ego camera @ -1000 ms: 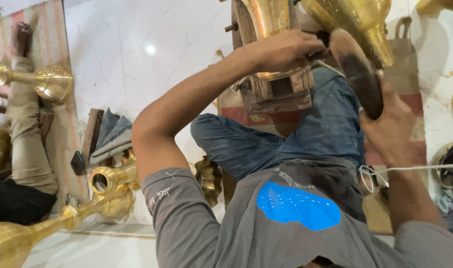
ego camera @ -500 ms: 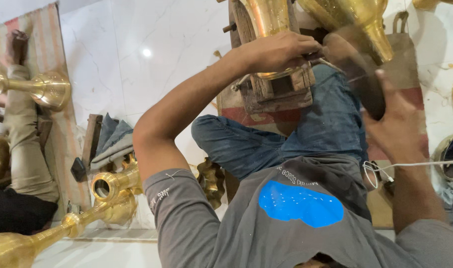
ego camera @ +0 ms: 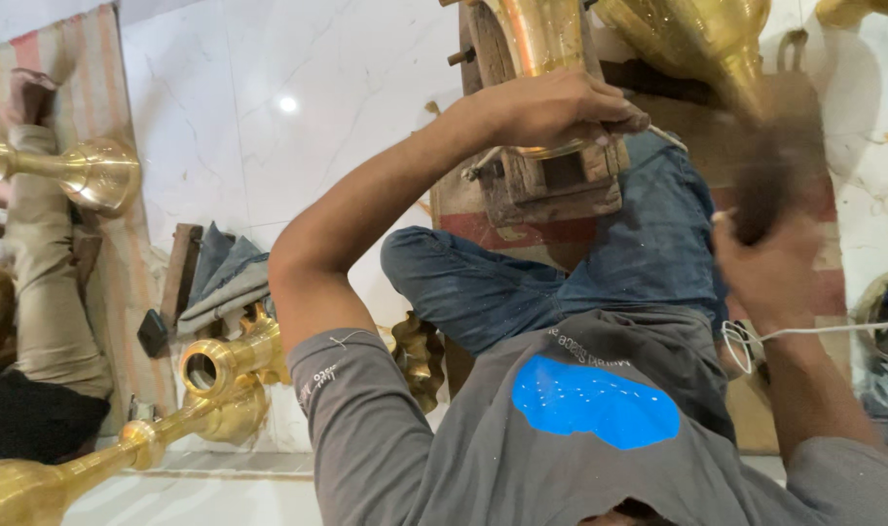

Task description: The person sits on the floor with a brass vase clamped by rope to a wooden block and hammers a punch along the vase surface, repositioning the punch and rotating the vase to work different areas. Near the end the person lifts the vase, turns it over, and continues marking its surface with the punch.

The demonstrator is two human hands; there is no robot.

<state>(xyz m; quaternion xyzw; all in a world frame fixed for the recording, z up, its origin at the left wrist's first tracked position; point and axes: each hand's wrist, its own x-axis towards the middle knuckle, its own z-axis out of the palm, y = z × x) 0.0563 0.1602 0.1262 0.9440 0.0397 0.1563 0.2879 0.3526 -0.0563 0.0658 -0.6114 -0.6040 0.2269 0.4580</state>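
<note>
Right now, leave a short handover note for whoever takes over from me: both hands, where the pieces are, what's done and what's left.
Left hand: closed in a fist at the lower rim of the golden brass flared piece, which sits in the worn wooden block above the crossed legs. Whether it also pinches a small tool is unclear.
Right hand: gripping a dark blurred tool, raised beside the block.
Nearby: a second brass bell behind the block; brass horn-shaped parts on the floor to the left.
Done and left: the brass shows no readable marks, so progress cannot be judged.
</note>
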